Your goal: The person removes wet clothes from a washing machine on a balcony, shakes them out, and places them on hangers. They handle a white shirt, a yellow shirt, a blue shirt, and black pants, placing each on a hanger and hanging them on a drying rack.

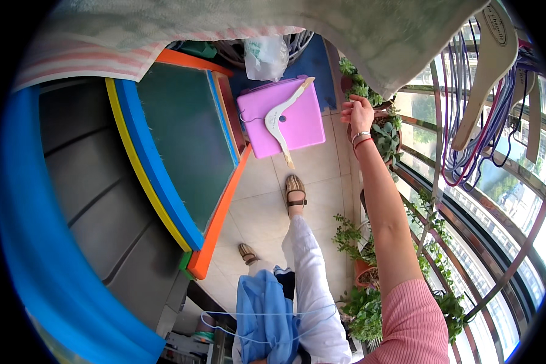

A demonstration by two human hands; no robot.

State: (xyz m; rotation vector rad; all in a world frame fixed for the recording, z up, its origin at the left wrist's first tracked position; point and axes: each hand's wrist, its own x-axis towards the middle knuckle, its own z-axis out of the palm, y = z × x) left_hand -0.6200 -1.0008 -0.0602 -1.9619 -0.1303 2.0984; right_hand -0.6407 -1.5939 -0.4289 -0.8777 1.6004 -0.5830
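Observation:
My right hand (359, 114) is stretched out far ahead, just below the edge of a pale green hanging cloth (370, 36). Its fingers are loosely bent, and I see nothing in them. At the lower edge a blue garment (261, 309) hangs bunched in front of my legs, with a thin light-blue wire hanger (270, 313) across it. Of my left hand (258, 361) only a sliver seems to show beneath the garment; its fingers are hidden. A white hanger (275, 121) with worn, bare tips lies on a pink-purple box (306, 121) on the floor.
A blackboard (179, 133) with an orange and blue frame leans on the left. Potted plants (385, 136) line the right side by a barred window (455, 224). Several hangers (482, 91) hang at upper right. A plastic bag (266, 56) sits behind the box.

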